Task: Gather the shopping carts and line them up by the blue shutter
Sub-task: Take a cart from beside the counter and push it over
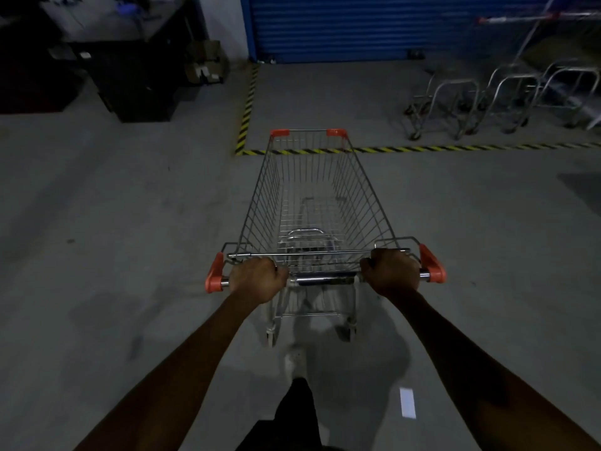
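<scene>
Both hands, left hand (257,278) and right hand (394,271), grip the shopping cart (312,203) handle, spaced for steering; nose aimed at the far blue shutter (357,27); parked carts (487,99) far right.

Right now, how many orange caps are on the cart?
4 on the cart: front-left cap, front-right cap, left handle cap, right handle cap. None looks hidden.
</scene>
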Demonstrator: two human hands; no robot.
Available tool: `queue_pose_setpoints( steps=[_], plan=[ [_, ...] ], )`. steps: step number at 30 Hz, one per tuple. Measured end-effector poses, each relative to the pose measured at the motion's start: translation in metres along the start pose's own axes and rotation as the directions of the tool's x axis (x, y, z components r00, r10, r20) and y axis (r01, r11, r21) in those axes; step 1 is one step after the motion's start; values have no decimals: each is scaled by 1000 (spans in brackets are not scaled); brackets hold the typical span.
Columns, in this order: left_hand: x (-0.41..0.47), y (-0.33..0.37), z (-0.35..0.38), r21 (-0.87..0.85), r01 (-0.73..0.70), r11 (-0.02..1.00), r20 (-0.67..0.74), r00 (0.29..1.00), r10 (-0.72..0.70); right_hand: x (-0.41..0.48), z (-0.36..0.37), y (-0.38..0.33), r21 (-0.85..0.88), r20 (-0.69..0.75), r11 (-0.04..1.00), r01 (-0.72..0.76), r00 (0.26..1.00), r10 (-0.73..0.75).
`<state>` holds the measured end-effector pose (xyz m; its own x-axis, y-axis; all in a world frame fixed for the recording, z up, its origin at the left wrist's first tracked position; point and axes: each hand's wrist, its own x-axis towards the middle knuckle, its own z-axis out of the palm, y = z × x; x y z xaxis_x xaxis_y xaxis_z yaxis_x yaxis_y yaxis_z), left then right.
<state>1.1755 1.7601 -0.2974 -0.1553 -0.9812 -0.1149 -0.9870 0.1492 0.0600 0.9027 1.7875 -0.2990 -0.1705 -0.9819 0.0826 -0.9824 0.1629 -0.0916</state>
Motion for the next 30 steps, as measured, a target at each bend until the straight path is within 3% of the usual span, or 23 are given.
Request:
queue_pose_setpoints(
  steps=[13, 16, 25, 30],
  plan=[
    [275, 6, -25, 2, -149, 989, 34, 988, 149, 238, 14, 7, 22, 120, 989, -146, 982, 143],
    [329, 16, -25, 54, -219, 974, 31, 976, 217, 282, 21, 18, 28, 79, 984, -175, 982, 173],
    [486, 97, -42, -21, -219, 975, 36, 975, 220, 438, 29, 98, -24, 16, 988, -152, 988, 152],
    [576, 134, -63, -249, -233, 940, 293, 907, 302, 525, 23, 146, -5, 82, 987, -164, 983, 163]
  ],
)
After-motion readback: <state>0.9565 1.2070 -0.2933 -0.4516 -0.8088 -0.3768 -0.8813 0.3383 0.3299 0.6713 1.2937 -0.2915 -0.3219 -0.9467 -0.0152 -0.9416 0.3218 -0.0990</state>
